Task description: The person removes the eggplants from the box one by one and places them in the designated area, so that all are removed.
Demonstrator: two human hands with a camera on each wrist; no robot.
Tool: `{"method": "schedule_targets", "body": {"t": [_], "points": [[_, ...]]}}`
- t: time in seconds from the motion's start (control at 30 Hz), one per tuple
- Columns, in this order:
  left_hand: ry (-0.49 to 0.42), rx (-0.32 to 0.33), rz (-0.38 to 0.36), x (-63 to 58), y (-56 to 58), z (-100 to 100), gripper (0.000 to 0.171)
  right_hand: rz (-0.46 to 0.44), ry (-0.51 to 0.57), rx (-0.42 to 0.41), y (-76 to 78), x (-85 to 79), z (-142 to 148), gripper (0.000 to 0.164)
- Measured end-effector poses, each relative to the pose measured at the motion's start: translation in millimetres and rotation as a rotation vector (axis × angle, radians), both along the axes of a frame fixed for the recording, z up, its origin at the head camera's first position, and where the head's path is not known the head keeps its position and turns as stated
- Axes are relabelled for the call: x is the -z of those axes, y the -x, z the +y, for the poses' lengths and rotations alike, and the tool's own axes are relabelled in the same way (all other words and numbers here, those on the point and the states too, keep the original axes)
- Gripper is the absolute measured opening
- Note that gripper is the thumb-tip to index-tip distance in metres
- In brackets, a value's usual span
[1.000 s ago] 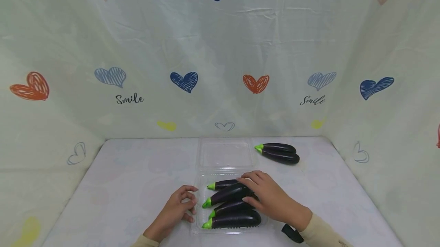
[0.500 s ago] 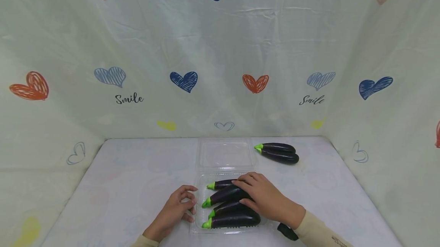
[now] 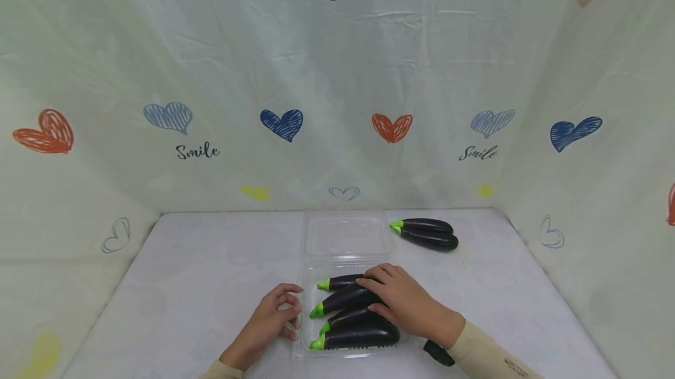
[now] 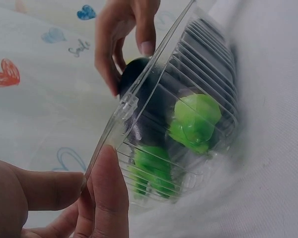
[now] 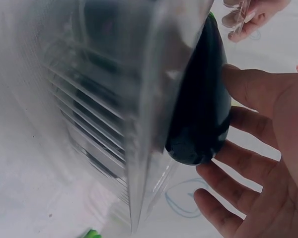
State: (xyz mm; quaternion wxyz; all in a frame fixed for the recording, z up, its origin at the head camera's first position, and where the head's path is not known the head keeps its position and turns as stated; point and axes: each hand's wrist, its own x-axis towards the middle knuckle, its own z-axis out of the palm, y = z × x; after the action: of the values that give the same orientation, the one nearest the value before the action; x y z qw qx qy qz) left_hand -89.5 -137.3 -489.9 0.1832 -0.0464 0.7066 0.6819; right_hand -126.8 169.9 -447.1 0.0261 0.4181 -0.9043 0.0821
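A clear hinged plastic container [image 3: 303,332] lies opened on the table, its lid [image 3: 345,238] folded back. Several dark purple eggplants with green stems lie side by side inside. My left hand [image 3: 271,320] is at the left wall; in the left wrist view its thumb and forefinger [image 4: 109,193] pinch the rim. My right hand [image 3: 408,303] holds the upper eggplant [image 3: 348,300] by its thick end, thumb and fingers on either side. That eggplant [image 5: 203,99] rises above the rim in the right wrist view. The right hand covers the thick ends of several eggplants in the head view.
Two more eggplants [image 3: 428,235] lie together on the table behind the right hand, beside the lid. A white cloth [image 3: 211,273] covers the table. A curtain with printed hearts [image 3: 282,125] hangs behind and at both sides.
My right hand has shifted slightly left over the eggplants, then stayed nearly still. The left hand keeps its place at the container's rim.
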Motion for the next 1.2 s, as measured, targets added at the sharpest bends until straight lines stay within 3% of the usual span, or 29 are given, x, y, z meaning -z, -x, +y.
{"method": "schedule_targets", "body": {"t": [0.6, 0.83, 1.2], "points": [[0.018, -0.016, 0.000, -1.1, -0.3, 0.5, 0.041, 0.064, -0.013, -0.001, 2.5, -2.7, -1.2, 0.049], [0.024, -0.021, -0.003, 0.5, 0.4, 1.4, 0.042, 0.086, 0.096, 0.013, -1.6, -7.3, 8.8, 0.050], [0.023, -0.016, 0.006, -0.6, -0.3, 1.2, 0.041, 0.170, 0.226, 0.140, -4.7, -22.5, 44.1, 0.057]]}}
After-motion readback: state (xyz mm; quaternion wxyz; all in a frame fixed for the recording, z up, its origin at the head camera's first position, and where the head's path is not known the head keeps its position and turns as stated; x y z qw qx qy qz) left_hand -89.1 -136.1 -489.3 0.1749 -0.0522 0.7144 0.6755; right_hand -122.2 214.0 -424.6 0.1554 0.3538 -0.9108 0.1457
